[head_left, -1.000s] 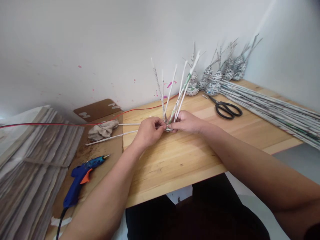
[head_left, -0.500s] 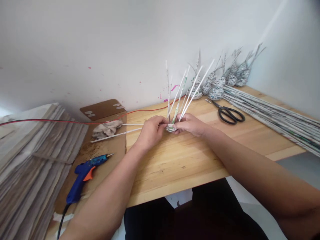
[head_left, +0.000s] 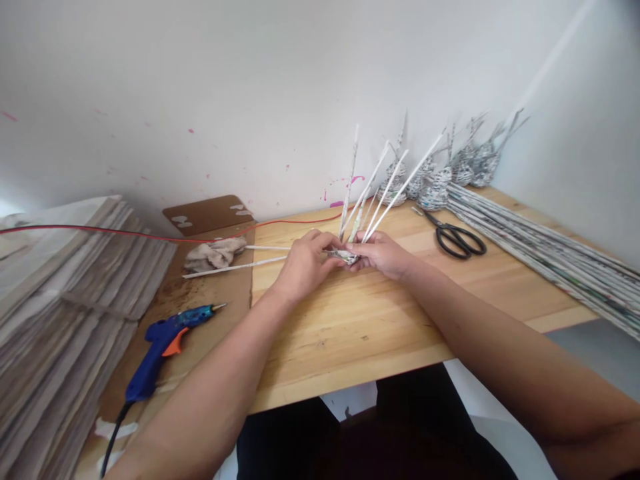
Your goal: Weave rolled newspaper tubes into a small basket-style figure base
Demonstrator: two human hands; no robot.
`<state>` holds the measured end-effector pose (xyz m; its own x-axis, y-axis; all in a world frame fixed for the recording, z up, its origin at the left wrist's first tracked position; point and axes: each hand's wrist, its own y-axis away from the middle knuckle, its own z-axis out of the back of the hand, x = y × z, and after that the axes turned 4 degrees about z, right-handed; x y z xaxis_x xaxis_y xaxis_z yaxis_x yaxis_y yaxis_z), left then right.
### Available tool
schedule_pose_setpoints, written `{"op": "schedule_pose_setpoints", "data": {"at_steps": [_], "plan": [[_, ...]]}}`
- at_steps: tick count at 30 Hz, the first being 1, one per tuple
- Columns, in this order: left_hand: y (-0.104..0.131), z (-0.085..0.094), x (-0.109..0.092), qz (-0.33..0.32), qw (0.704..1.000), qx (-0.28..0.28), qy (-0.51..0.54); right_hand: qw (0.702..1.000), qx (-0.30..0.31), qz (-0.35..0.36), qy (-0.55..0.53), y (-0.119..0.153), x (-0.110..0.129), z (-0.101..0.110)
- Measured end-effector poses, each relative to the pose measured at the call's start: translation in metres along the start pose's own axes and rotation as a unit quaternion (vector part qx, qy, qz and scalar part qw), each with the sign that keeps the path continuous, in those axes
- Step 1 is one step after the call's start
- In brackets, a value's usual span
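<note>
Between my hands, just above the wooden table (head_left: pixel 330 333), is a small woven paper base (head_left: pixel 346 256) with several paper sticks (head_left: pixel 395 209) rising from it, fanned up and to the right. My left hand (head_left: pixel 307 263) pinches the base's left side, and two long paper sticks (head_left: pixel 240 267) stretch leftward from behind that hand. My right hand (head_left: pixel 381 255) grips the right side, thumb on top and fingers partly hidden beneath.
A blue glue gun (head_left: pixel 163 343) and a crumpled cloth (head_left: pixel 215 256) lie on cardboard at left, beside stacked paper (head_left: pixel 65 320). Black scissors (head_left: pixel 457 239), woven paper pieces (head_left: pixel 435 190) and a bundle of paper sticks (head_left: pixel 540 247) are at right. A red cord (head_left: pixel 285 221) crosses behind.
The base has tilted and turned slightly between my hands, and its upright sticks have leaned further right. My left fingers have shifted along the base. The camera view has also moved a little.
</note>
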<state>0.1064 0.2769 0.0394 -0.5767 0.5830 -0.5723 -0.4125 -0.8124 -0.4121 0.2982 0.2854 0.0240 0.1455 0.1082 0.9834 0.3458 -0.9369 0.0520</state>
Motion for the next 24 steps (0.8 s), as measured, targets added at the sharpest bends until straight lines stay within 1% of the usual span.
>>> {"op": "schedule_pose_setpoints", "data": {"at_steps": [8,16,24], "plan": [[0.0001,-0.0027,0.0022,-0.006,1.0,-0.015,-0.006,1.0,0.004,0.009,0.022,0.001,-0.0006,-0.0002],[0.0008,-0.0033,0.0039,-0.015,1.0,-0.005,0.013,1.0,-0.005,0.01,0.018,-0.0006,-0.0021,-0.0003],[-0.0001,-0.0039,0.0074,-0.039,0.999,-0.011,0.015,1.0,0.001,0.006,0.021,-0.0017,-0.0032,0.0007]]}}
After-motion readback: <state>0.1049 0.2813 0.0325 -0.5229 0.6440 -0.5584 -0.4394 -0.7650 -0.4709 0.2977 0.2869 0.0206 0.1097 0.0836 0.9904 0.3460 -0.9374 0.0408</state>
